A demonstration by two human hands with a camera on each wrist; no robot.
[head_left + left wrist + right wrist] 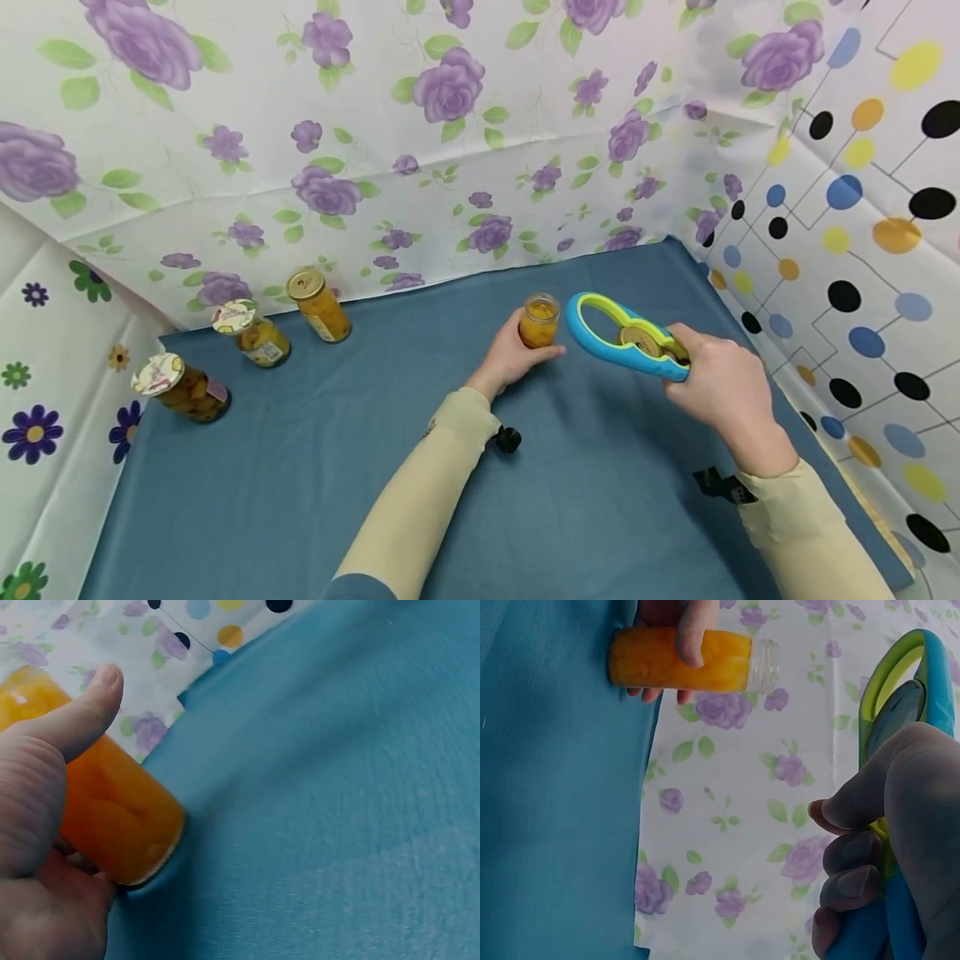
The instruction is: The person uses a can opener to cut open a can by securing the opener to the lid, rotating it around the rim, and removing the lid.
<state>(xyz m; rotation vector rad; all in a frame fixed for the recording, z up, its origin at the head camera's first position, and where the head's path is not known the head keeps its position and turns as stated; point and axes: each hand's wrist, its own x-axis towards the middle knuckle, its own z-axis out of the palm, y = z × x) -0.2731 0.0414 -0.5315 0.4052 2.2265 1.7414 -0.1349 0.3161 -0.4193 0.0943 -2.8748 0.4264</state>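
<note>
An uncapped glass jar of orange fruit stands upright on the blue cloth. My left hand grips it around the side, and its thumb lies across the glass in the left wrist view. To the right, my right hand holds a blue and green jar opener by its handles, raised above the cloth. A gold lid sits between the opener's arms, apart from the jar. From the right wrist view, the jar's bare glass neck shows with no lid on it.
Three lidded jars stand at the left: one with dark contents, one with yellowish pieces and a taller orange one. A flowered sheet rises behind the table, and a dotted sheet on the right.
</note>
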